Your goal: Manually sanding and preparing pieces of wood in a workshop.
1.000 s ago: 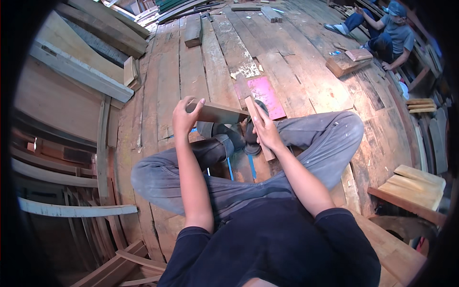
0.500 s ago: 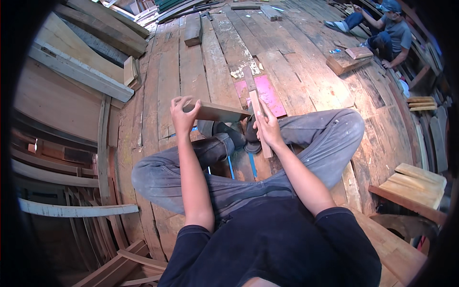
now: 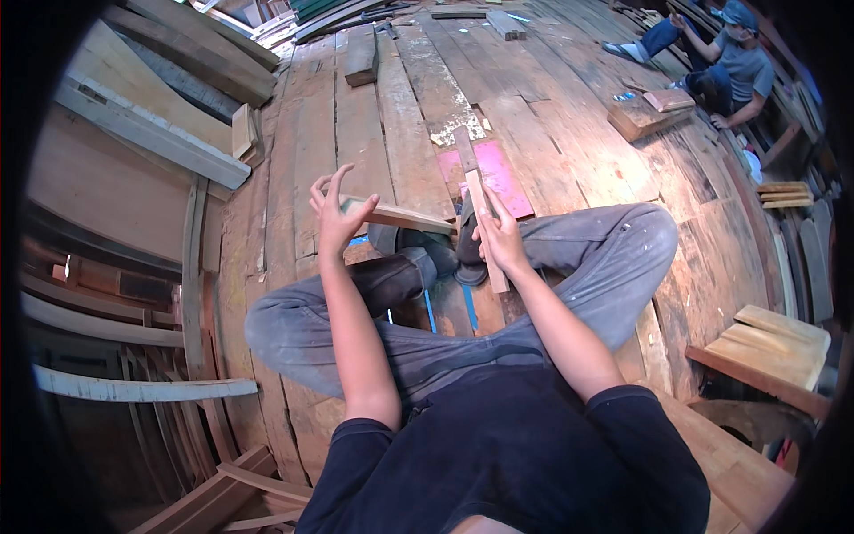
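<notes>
My left hand (image 3: 336, 218) is at the left end of a short wooden board (image 3: 405, 216), its fingers spread loosely around that end and the thumb against it. The board slants over my feet, narrow edge upward, its other end close to my right hand (image 3: 503, 242). That hand grips a slim, pale wooden strip (image 3: 474, 191), the thumb on one side and the fingers along the other. At the strip's far end a darker, flat piece (image 3: 463, 147) shows; whether the two are joined I cannot tell. Below it a pink sheet (image 3: 503, 173) lies on the floor.
I sit cross-legged on a plank floor (image 3: 311, 133). Stacked timber and curved wooden parts (image 3: 147, 387) line the left. A wooden block (image 3: 360, 58) lies ahead. At the far right another person (image 3: 738, 67) sits near a thick block (image 3: 640, 116). Pale boards (image 3: 774, 343) lie at the right.
The wooden board has turned from showing its broad face to showing its narrow edge. My left fingers have loosened and lifted. My right hand and the strip have barely moved.
</notes>
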`<state>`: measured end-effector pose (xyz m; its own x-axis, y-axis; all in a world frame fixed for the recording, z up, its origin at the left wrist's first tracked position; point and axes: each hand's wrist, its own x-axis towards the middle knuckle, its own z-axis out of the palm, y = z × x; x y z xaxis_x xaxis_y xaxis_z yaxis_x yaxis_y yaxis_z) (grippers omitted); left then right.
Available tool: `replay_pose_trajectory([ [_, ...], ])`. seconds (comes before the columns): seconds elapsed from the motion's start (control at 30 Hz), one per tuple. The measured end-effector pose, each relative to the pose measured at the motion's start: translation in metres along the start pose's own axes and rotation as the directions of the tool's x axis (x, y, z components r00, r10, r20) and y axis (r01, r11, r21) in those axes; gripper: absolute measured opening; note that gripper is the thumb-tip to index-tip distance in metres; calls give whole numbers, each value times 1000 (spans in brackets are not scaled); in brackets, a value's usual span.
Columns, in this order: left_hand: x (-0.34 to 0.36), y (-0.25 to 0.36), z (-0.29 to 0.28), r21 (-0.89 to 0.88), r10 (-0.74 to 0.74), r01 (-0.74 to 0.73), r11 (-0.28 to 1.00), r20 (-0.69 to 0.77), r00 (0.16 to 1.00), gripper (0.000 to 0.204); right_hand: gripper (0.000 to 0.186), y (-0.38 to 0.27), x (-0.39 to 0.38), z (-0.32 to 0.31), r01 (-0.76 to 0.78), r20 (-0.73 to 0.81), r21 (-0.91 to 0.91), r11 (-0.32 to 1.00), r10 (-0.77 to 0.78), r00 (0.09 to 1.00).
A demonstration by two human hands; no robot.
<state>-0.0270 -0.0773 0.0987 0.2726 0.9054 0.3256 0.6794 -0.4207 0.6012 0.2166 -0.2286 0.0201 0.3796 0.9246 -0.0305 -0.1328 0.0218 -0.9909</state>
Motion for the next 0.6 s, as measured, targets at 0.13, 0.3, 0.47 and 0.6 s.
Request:
replay_pose_trajectory([
  [0.13,2,-3,7,-124,156,-170,978,-116,981,68,58,4,3,3,-41,-20,61,997,42,999],
  [0.3,13,-10,22,-659,59,-93,746,-73,996,64,51,12,5,4,-155,-20,84,984,158,987],
  [0.47,18,-5,32,-966,-243,126,224,70,968,58,40,39,9,-5,-292,53,-98,951,298,953],
  [0.6,22,-25,38,-969,-459,192,153,102,883,48,51,49,1,6,-175,164,-428,887,267,950],
])
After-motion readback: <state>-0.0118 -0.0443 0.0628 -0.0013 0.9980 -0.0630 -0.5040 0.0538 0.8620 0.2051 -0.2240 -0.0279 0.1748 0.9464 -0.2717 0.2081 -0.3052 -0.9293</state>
